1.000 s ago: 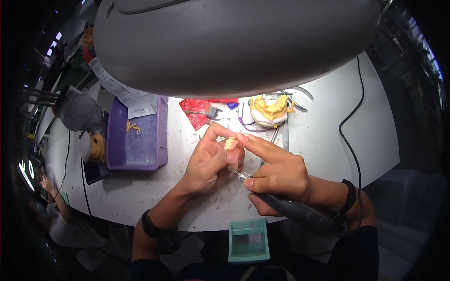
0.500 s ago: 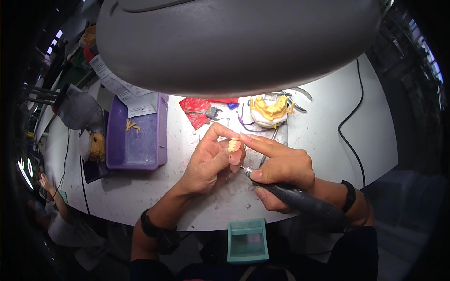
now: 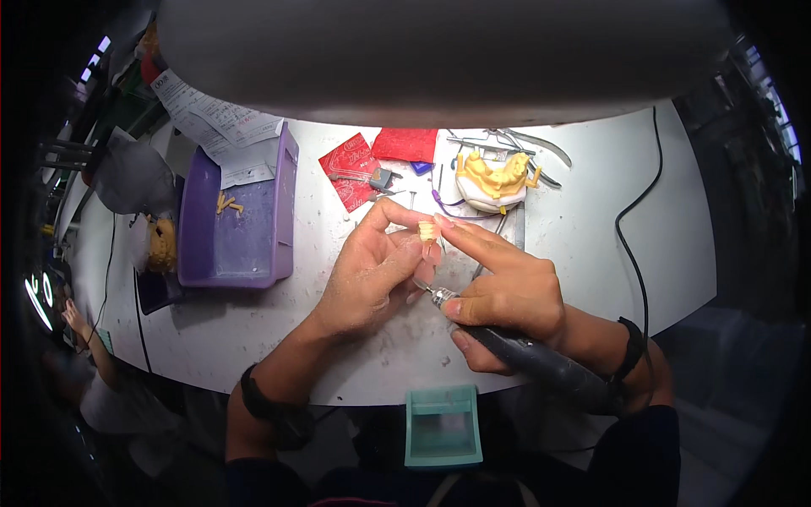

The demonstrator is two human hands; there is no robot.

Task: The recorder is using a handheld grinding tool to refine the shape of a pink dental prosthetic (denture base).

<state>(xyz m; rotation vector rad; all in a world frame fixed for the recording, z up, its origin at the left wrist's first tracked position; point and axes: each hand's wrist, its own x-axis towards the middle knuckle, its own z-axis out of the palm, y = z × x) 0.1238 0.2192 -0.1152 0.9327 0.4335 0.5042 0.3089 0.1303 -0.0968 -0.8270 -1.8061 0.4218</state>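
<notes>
Between the fingers and thumb of my left hand (image 3: pixel 359 275), a small partial denture (image 3: pixel 427 231) with cream teeth and a pink base is pinched over the worktable. My right hand (image 3: pixel 519 291) is wrapped round a dark rotary handpiece (image 3: pixel 545 362) with a metal collar. Its thin bur (image 3: pixel 421 285) points at the lower part of the denture, by my left fingertips; whether it touches cannot be made out. The right index finger stretches forward and rests close to the teeth. Pale dust coats my left hand.
A yellow dental model (image 3: pixel 494 182) on a white base stands beyond my hands, with pliers (image 3: pixel 545 145) behind it. Red packets (image 3: pixel 405 144) lie left of it. A purple bin (image 3: pixel 283 211) holds papers and yellow pieces. A lamp (image 3: pixel 439 68) hangs overhead; a teal tray (image 3: pixel 477 427) sits below the table edge.
The view has shifted, so the lamp and table things sit higher. The denture has turned slightly in my left fingers, and the bur shows more plainly beside it.
</notes>
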